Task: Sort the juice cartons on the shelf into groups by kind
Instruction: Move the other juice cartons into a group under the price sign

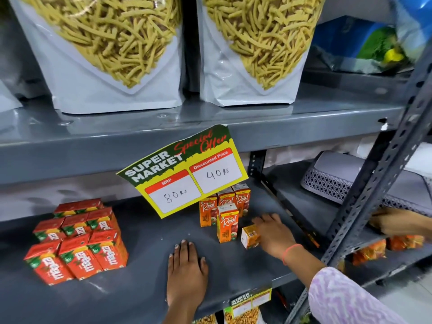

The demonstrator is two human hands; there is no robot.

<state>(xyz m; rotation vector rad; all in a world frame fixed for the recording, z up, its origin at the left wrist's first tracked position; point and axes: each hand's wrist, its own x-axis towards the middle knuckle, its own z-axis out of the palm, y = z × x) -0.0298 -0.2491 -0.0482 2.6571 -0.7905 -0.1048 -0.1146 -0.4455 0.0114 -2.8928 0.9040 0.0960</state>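
Note:
Several red juice cartons (77, 239) stand grouped at the left of the grey shelf (145, 258). Several orange "Real" cartons (228, 206) stand upright further right, partly behind a hanging price sign. One orange carton (249, 236) sits tilted beside them, and my right hand (273, 232) is closed around its right side. My left hand (187, 267) lies flat on the shelf, palm down, fingers apart, holding nothing.
A yellow "Super Market" price sign (187, 174) hangs from the upper shelf edge. Two large snack pouches (112, 50) stand above. A slotted steel upright (374, 190) crosses at the right. Another person's hand (395, 222) reaches over orange packets (404, 242) on the neighbouring shelf.

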